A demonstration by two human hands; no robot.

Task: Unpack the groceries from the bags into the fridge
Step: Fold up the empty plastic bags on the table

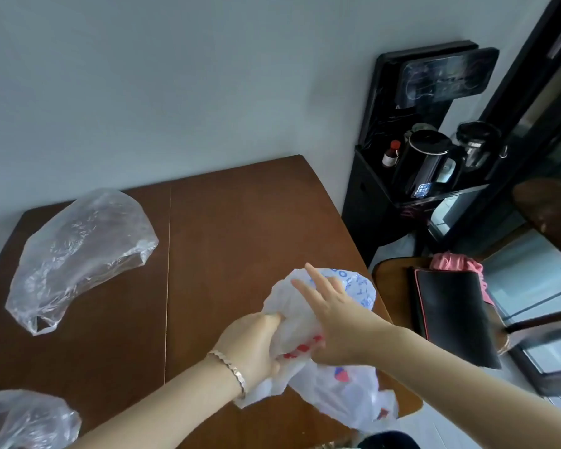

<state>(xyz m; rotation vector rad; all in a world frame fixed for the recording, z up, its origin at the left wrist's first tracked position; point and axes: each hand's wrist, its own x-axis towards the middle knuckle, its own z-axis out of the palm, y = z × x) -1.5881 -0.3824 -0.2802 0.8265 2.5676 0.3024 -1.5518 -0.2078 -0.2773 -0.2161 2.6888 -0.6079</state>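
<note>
White printed bag (337,390) lies by the surface's (227,228) near right corner, at 5 o'clock from its middle. Our left grip (250,345) is clenched on a bunched fold of this bag. Our right grip (331,319) rests on top of it, released, fingers straight and spread. We have bare brown surface from 9 to 12 o'clock of the hands. One clear bag (78,254) lies well apart at 10 o'clock, near the left edge, and a second clear bag (23,419) shows at 8 o'clock. Past the right edge, at 3 o'clock, a chair (392,280) carries a black pad (450,319). A kettle (428,163) stands at 1 o'clock.
</note>
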